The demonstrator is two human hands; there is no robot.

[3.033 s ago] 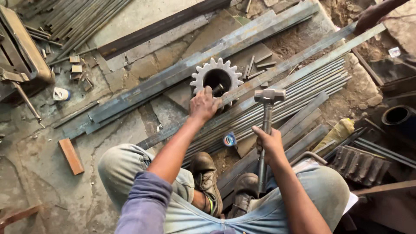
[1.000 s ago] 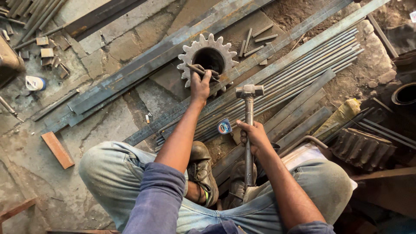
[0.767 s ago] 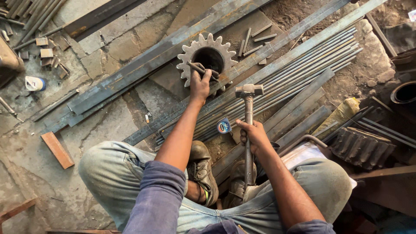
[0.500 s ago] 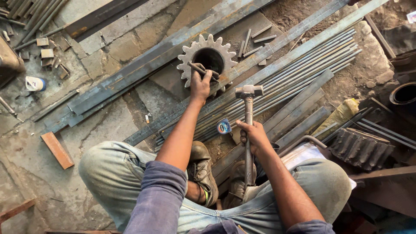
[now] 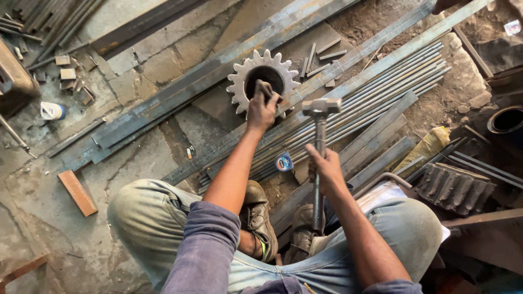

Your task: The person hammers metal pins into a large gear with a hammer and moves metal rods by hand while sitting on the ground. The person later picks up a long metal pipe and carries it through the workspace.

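**Hammer upright in the right hand, left hand at the gear's bore**

The hammer (image 5: 318, 158) stands with its long axis running straight away from the person: steel head at the far end, handle coming back toward the knees. The right hand (image 5: 326, 170) is clenched round the handle about midway, so the head sits well beyond the knuckles and the butt of the handle runs back behind the wrist, between the shoes.

The toothed gear (image 5: 263, 81) lies flat on the ground, bore facing up, just beyond the left hand (image 5: 262, 109) and to the left of the hammer head. The left hand is closed on a short dark metal piece (image 5: 266, 88), which slants from the fingers over the bore; whether it touches the gear cannot be told.

The left arm is stretched nearly straight forward; the right forearm is bent, wrist cocked inward. A bundle of thin steel rods (image 5: 370, 100) runs diagonally under and beyond the right hand. A small round tape measure (image 5: 284, 161) lies between the two forearms.
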